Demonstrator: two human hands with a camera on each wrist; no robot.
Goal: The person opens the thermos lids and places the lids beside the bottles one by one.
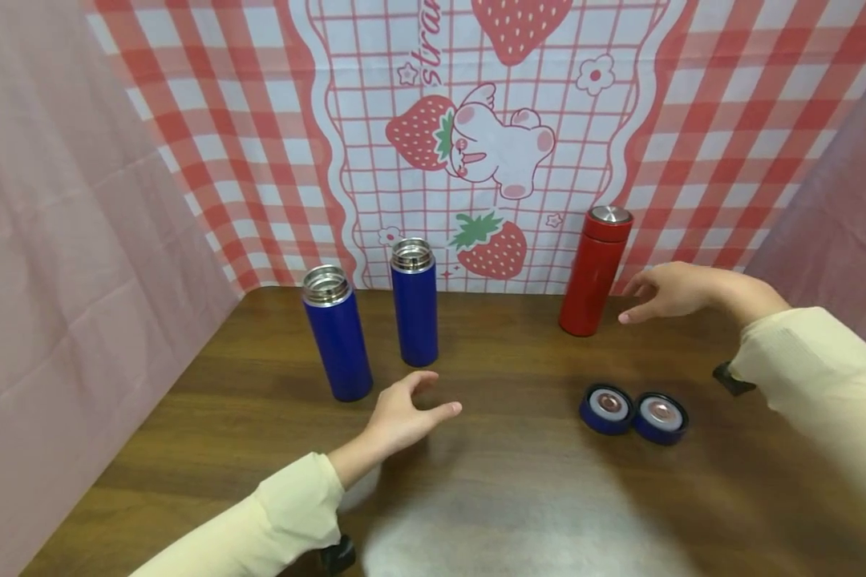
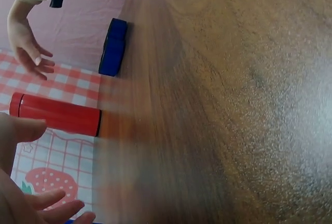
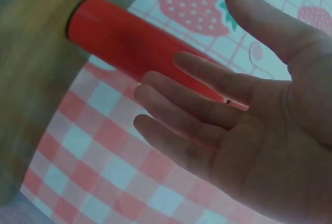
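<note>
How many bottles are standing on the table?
3. The left blue bottle stands farthest left, the second blue bottle stands beside it, a little farther back, and the red bottle stands near the right hand. None seem hidden.

A pale yellow left sleeve [image 1: 260, 521] and matching right sleeve [image 1: 823, 393], both lightly creased, are worn, with a small black left block [image 1: 337, 554] and similar right block [image 1: 734, 379] mounted beneath, probably cameras, though dimly seen.

Right wrist view's red bottle [image 3: 116, 40] partly hidden behind right hand [image 3: 259, 123], head view's lettering [image 1: 429, 48] cut off
</note>
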